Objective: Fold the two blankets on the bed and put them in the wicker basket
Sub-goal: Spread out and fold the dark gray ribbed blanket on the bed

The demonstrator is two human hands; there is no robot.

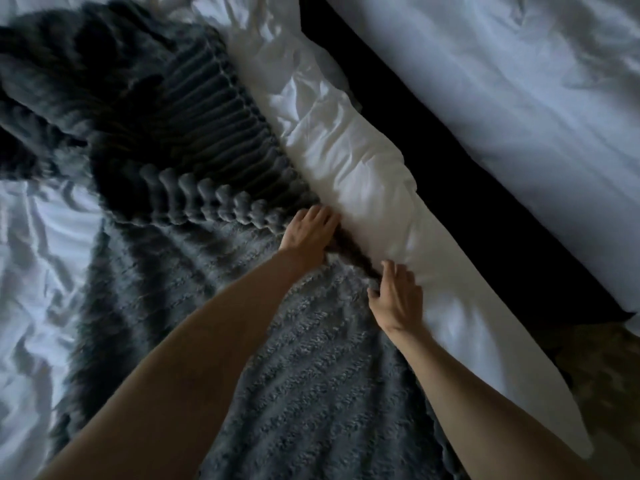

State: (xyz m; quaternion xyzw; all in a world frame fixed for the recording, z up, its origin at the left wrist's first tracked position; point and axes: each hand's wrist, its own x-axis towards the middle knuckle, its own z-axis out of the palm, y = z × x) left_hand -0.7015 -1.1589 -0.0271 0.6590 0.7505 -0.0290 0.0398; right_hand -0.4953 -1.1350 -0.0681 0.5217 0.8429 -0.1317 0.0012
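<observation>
Two grey blankets lie on the bed's white sheet [31, 258]. A dark ribbed blanket [166, 116] is bunched at the upper left. A lighter nubbly blanket [304, 375] is spread under my forearms. My left hand [306, 235] curls its fingers over the nubbly blanket's far edge, where it meets a white duvet roll [363, 174]. My right hand [398, 297] pinches the same edge a little nearer to me, its fingers lying against the white roll. The edge runs bunched and dark between my two hands. No wicker basket is in view.
A dark gap [450, 161] separates this bed from a second white bed [519, 81] at the upper right. Patterned floor [606, 382] shows at the lower right. Rumpled sheet lies to the left of the blankets.
</observation>
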